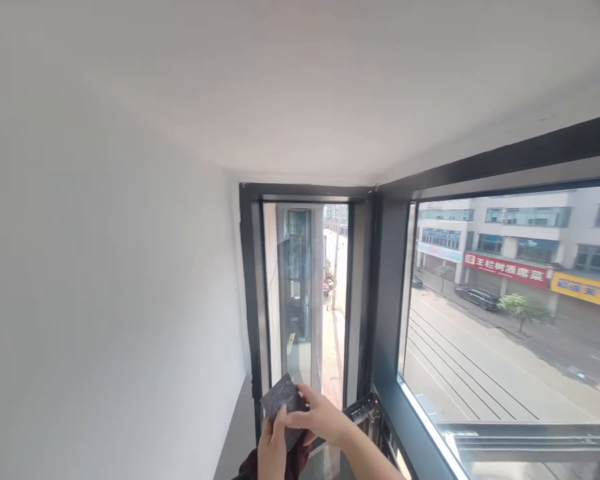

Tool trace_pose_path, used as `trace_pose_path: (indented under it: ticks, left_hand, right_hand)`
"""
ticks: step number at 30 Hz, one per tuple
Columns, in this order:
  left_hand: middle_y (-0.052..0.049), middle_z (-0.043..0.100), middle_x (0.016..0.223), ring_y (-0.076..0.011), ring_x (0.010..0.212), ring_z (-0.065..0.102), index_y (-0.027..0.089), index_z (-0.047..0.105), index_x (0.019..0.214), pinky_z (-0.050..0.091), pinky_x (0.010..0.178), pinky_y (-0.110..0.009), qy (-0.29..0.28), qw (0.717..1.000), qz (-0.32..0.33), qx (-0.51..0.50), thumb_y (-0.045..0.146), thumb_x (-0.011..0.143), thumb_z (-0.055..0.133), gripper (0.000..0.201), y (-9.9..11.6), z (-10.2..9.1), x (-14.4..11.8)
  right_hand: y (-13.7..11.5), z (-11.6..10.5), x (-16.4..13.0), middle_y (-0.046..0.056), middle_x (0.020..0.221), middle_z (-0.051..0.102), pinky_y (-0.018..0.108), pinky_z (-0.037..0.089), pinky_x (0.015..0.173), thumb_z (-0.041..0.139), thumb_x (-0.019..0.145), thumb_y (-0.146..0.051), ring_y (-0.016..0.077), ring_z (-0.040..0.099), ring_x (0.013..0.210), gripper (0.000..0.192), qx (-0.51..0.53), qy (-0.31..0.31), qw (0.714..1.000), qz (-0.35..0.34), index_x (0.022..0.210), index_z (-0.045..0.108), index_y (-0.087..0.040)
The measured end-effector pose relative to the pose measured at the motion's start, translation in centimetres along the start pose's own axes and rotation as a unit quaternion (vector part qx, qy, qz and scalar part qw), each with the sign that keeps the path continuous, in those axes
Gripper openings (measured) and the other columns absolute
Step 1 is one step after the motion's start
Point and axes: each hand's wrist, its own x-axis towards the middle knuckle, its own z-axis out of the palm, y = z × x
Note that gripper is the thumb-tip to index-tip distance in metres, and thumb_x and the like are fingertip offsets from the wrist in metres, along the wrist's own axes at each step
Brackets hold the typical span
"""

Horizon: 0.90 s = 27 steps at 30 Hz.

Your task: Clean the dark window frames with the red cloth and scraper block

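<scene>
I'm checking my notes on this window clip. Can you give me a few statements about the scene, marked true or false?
1. Both hands hold a dark cloth. True: the left hand and the right hand grip it together.
2. The cloth is by the narrow window. True.
3. The wide window shows a forest. False: it shows a street with shopfronts.
4. The window frames are white. False: they are dark.
5. The left wall is tiled. False: it is plain white.
</scene>
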Motion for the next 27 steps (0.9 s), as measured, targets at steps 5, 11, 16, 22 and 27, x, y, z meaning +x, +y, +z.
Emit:
trace_pose_path:
  ticks: [5,11,16,22,27]
  left_hand:
    - [-0.013,0.066,0.111,-0.0289,0.11,0.059,0.016,0.061,0.107,0.048,0.093,-0.04,0.056,0.998,-0.022,0.021,0.055,0.082,0.045,0.049,4.5,-1.4,3.7]
    - [-0.016,0.069,0.094,-0.0262,0.084,0.067,0.009,0.048,0.118,0.049,0.066,-0.033,0.134,0.958,0.033,0.251,0.052,0.091,0.032,0.054,19.1,-5.5,15.6]
    - [-0.026,0.065,0.103,-0.0348,0.098,0.064,0.001,0.057,0.111,0.048,0.079,-0.043,0.131,0.939,0.043,0.315,0.043,0.093,0.032,0.052,24.9,-9.0,21.7]
    - [-0.025,0.063,0.111,-0.0368,0.102,0.062,0.004,0.066,0.105,0.048,0.077,-0.045,0.063,0.933,0.01,0.354,0.016,0.086,0.036,0.038,26.0,-10.6,23.4]
    - [-0.024,0.058,0.123,-0.0366,0.11,0.058,0.001,0.058,0.118,0.048,0.08,-0.044,0.03,0.94,-0.044,0.336,0.012,0.083,0.036,0.043,27.3,-10.7,23.0]
  right_hand:
    - [-0.1,-1.6,-0.6,0.007,0.099,0.068,0.029,0.052,0.072,0.077,0.057,-0.041,0.0216,0.065,0.088,0.06,0.111,0.056,0.992,-0.011,0.11,0.06,-0.017]
    - [-3.9,-4.9,-2.4,0.012,0.108,0.068,0.036,0.051,0.088,0.078,0.059,-0.048,0.0266,0.065,0.097,0.07,0.145,0.256,0.952,-0.09,0.115,0.056,-0.013]
    - [-9.0,-6.6,-3.1,0.011,0.1,0.068,0.035,0.054,0.078,0.077,0.062,-0.045,0.0255,0.065,0.088,0.06,0.141,0.249,0.944,-0.165,0.109,0.059,-0.013]
    - [-19.8,-11.6,-2.3,0.011,0.101,0.066,0.029,0.05,0.064,0.053,0.08,-0.044,0.02,0.062,0.079,0.049,0.039,0.438,0.856,-0.273,0.119,0.05,-0.014]
    - [-28.8,-15.9,-1.0,0.013,0.109,0.065,0.031,0.05,0.069,0.04,0.089,-0.031,0.0226,0.064,0.087,0.05,-0.262,0.572,0.73,-0.269,0.136,0.037,-0.014]
